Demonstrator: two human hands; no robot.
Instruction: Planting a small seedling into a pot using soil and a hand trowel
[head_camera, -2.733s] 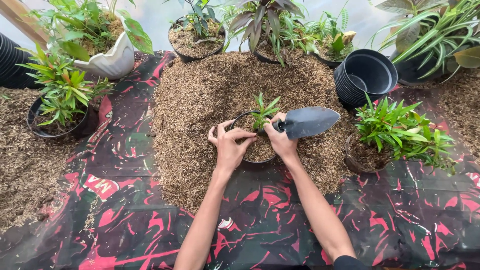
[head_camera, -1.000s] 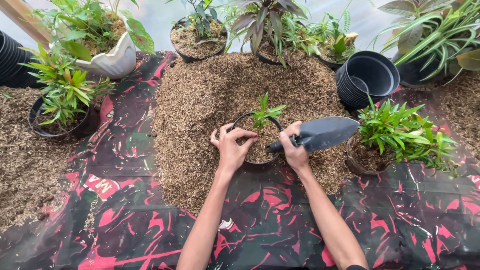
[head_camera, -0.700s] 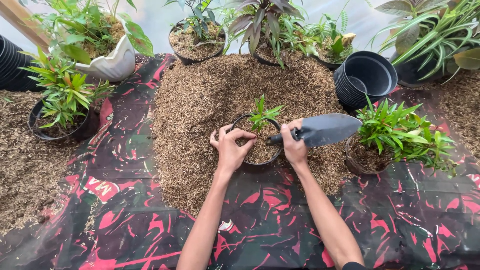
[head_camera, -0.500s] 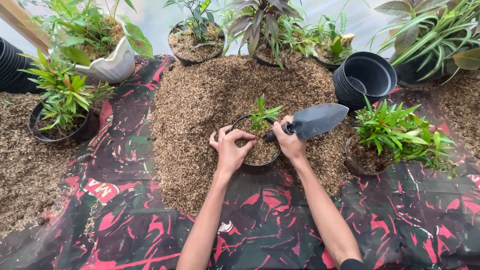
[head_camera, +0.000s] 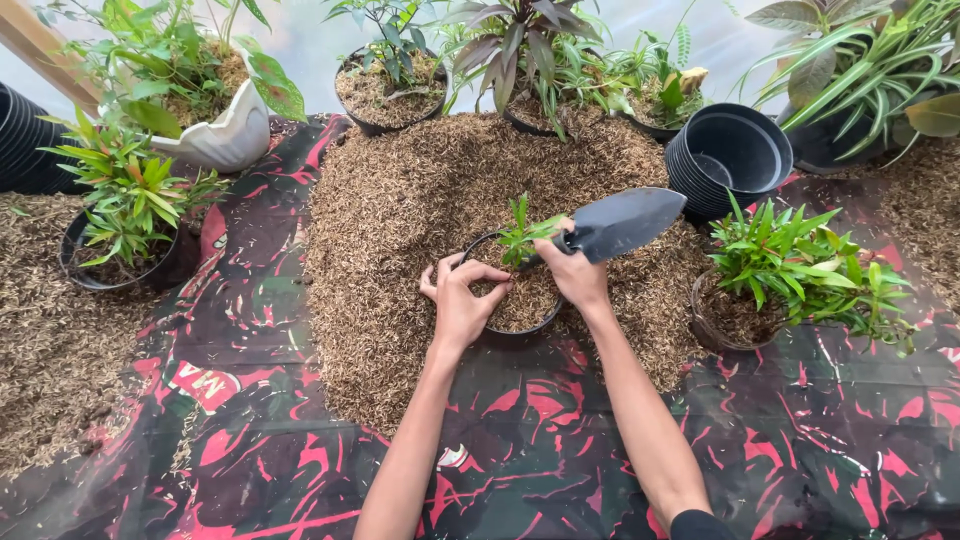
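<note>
Pot (head_camera: 512, 330) near full, seedling (head_camera: 520, 232) upright. Our left hand (head_camera: 462, 305) cups pot rim; right hand (head_camera: 580, 275) grips trowel (head_camera: 625, 222). Firming left.

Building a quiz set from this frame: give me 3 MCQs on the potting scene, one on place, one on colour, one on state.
1. Where does the small black plastic pot sit?
A. on the heap of brown husk mix
B. inside the stack of empty black pots
C. on bare floor

2. What colour is the metal blade of the hand trowel?
A. red
B. dark grey
C. white

3. How is the trowel held?
A. lying loose on the sheet
B. in the left hand
C. in the grip of the right hand

Answers:
1 A, husk mix lies all round the pot.
2 B, the blade shows dark grey.
3 C, the right hand's fingers close on its handle while the left hand rests on the pot rim.
</note>
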